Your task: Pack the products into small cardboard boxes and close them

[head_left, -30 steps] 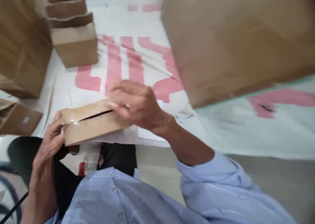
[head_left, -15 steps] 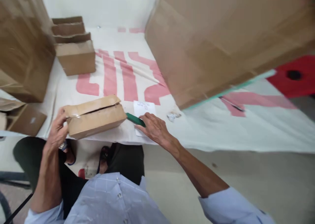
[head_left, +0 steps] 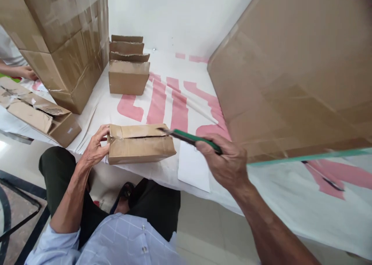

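The right hand is wrapped round a cutter; the box, gripped by the left hand, should be kept steady, the blade shallow.

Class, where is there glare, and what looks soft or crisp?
Head view: shiny streaks on the taped carton stack, a bright patch on the floor at far left; same head view: the large carton at right looks soft, while the small box in the left hand has fairly crisp edges.

a workroom, with taped cartons along a cloth-covered table
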A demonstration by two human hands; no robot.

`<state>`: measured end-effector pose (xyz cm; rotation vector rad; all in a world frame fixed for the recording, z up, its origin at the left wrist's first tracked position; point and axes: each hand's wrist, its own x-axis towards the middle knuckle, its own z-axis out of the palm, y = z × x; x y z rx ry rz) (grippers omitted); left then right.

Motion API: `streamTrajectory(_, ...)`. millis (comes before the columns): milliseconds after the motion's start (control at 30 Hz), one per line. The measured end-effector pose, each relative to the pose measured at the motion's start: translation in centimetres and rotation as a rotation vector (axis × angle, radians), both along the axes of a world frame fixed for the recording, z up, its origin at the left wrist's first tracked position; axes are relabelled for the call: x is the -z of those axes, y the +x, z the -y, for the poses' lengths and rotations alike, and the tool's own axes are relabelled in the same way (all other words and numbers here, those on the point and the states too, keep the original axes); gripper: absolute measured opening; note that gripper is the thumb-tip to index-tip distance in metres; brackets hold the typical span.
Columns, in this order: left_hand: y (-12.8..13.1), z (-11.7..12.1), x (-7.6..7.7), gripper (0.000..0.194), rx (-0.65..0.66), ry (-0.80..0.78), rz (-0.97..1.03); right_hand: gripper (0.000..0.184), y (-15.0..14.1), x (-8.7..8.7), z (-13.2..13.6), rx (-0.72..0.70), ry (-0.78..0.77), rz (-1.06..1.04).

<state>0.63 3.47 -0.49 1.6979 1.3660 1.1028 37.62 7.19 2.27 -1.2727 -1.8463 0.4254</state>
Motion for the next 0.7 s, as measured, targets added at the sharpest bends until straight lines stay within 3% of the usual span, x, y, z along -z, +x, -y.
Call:
streamTrajectory(100, 0.0, 0.0, 0.2, 0.034, -0.004, 0.004, -0.008, 0.024, -4.0, -2.2, -0.4, -0.257, 0.090, 0.034)
streamTrajectory(267, 0.1, 0.1, 0.5, 0.038, -0.002, 0.016, -0.022, 0.022, -8.2, -3.0, -1.5, -0.477, 0.132, 0.100)
streamTrajectory(500, 0.2, 0.2, 0.3, 0.043, 0.016, 0.022, -0.037, 0.027, -9.3, -3.9, -2.4, -0.526, 0.190, 0.338)
streamTrajectory(700, 0.5, -0.5, 0.2, 0.048, 0.047, 0.029, -0.105, 0.036, -7.7, -4.3, -3.0, -0.471, 0.336, 0.694)
